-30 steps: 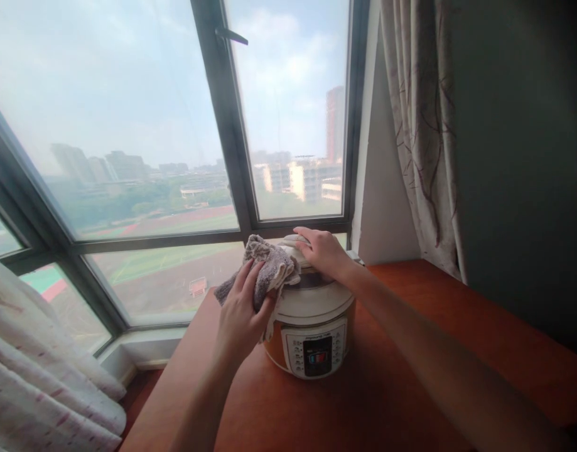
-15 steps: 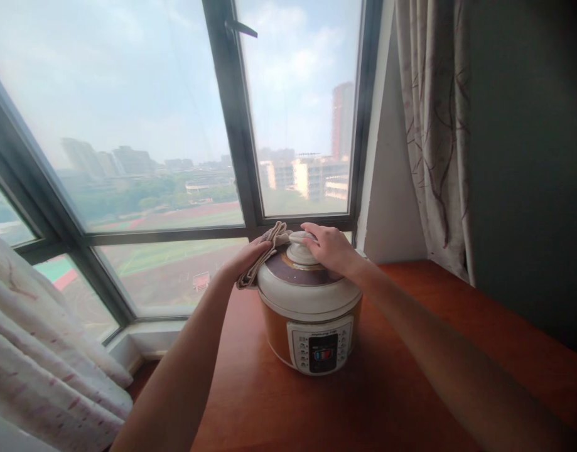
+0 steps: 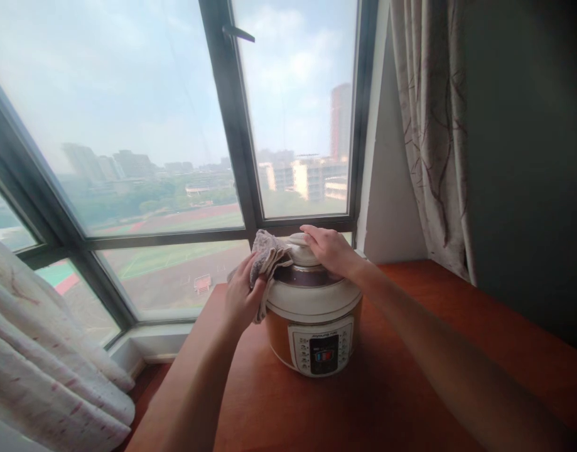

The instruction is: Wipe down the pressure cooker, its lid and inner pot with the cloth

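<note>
A: What have we got?
B: Round cooker (image 3: 311,314), glossy cream lid, orange body, sitting on the smooth reddish wood tabletop (image 3: 401,389) by the window (image 3: 175,125).
A: Hands?
B: Our left hand (image 3: 241,295) clamps a nubby grey cloth (image 3: 267,257) against the lid's left edge. Right hand (image 3: 330,251) lies palm down over the knob.
A: Surroundings?
B: Patterned curtain (image 3: 429,125) right; nothing blocks us.

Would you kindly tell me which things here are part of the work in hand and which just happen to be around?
In hand:
left hand gripping cloth
right hand on cooker lid

Around:
wooden table
window
curtains
</note>
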`<state>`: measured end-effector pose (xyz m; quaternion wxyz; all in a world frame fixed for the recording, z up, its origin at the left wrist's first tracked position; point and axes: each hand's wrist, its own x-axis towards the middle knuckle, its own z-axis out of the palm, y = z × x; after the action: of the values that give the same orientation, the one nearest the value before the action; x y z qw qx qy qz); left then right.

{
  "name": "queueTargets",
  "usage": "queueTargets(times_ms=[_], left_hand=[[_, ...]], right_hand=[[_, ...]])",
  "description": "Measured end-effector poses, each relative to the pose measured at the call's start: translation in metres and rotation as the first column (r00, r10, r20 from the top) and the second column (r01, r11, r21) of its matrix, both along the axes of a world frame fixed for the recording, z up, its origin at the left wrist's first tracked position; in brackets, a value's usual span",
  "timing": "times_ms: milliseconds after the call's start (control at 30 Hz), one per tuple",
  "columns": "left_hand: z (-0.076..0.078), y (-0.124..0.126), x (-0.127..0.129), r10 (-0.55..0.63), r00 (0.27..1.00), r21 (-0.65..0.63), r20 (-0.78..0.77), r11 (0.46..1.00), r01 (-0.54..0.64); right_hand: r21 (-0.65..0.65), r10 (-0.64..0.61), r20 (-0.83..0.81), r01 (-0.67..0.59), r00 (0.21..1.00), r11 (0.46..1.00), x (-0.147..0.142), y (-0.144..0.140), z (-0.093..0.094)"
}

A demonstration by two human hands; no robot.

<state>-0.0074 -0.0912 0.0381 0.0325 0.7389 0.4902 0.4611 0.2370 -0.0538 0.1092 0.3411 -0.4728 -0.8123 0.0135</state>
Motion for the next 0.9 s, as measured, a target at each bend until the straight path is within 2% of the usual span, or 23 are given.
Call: queueTargets(times_ms=[233, 367, 433, 500, 633, 733, 800, 833, 900], left_hand=[[-0.030, -0.053, 0.026, 0.056, 0.992, 0.243, -0.116, 0.970, -0.026], [-0.024, -0.071, 0.056, 0.090, 0.939, 0.342, -0.331, 0.939, 0.031], [-0.015, -0.076, 0.075, 0.084, 0.903, 0.354, -0.421, 0.932, 0.079], [-0.005, -0.077, 0.094, 0.060, 0.881, 0.344, -0.470, 0.931, 0.120], [0.011, -0.077, 0.117, -0.045, 0.875, 0.296, -0.482, 0.932, 0.211], [0.015, -0.074, 0.111, -0.170, 0.888, 0.269, -0.428, 0.914, 0.305], [0.013, -0.069, 0.098, -0.233, 0.907, 0.294, -0.351, 0.892, 0.343], [0.011, -0.066, 0.090, -0.246, 0.922, 0.321, -0.298, 0.884, 0.339], [0.007, -0.058, 0.070, -0.219, 0.961, 0.372, -0.167, 0.889, 0.268]], right_hand=[[-0.119, 0.208, -0.136, -0.224, 0.969, 0.967, 0.016, 0.005, 0.006], [-0.176, 0.248, -0.146, -0.272, 0.958, 0.946, 0.014, -0.005, 0.014], [-0.122, 0.246, -0.173, -0.268, 0.954, 0.956, 0.012, -0.018, 0.018], [-0.001, 0.248, -0.210, -0.254, 0.946, 0.967, 0.009, -0.036, 0.022], [0.220, 0.332, -0.260, -0.280, 0.907, 0.935, 0.000, -0.078, 0.018], [0.250, 0.417, -0.354, -0.346, 0.837, 0.905, -0.007, -0.098, -0.003], [0.235, 0.425, -0.424, -0.355, 0.800, 0.905, -0.009, -0.103, -0.020], [0.228, 0.409, -0.433, -0.342, 0.803, 0.912, -0.010, -0.103, -0.029], [0.225, 0.356, -0.370, -0.289, 0.858, 0.931, -0.011, -0.102, -0.041]])
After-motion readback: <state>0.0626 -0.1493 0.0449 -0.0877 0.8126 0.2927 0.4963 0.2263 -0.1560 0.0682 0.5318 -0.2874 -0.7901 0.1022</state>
